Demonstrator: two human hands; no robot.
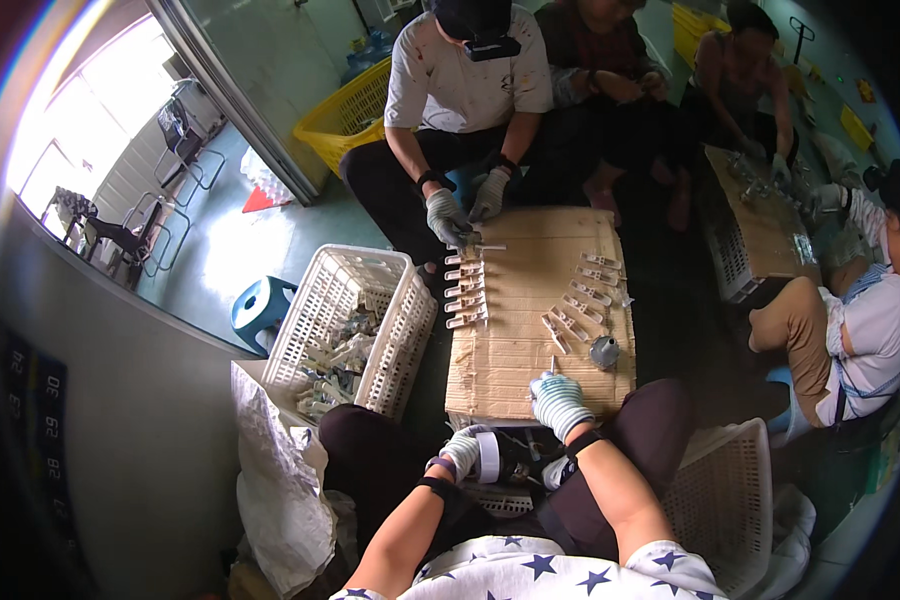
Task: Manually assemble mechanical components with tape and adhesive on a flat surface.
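A roll of white tape (pixel 488 456) sits gripped in our gloved left hand (pixel 463 450) over our lap; our right hand (pixel 558 402) pinches a small white piece at the cardboard worktop's (pixel 515 350) near edge, beyond which a co-worker's gloved hands (pixel 467 205) assemble white plastic parts (pixel 464 290).

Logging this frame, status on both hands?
Left hand gloved, low by the lap, holding a white roll. Right hand gloved, on the cardboard edge. Small funnel nearby.
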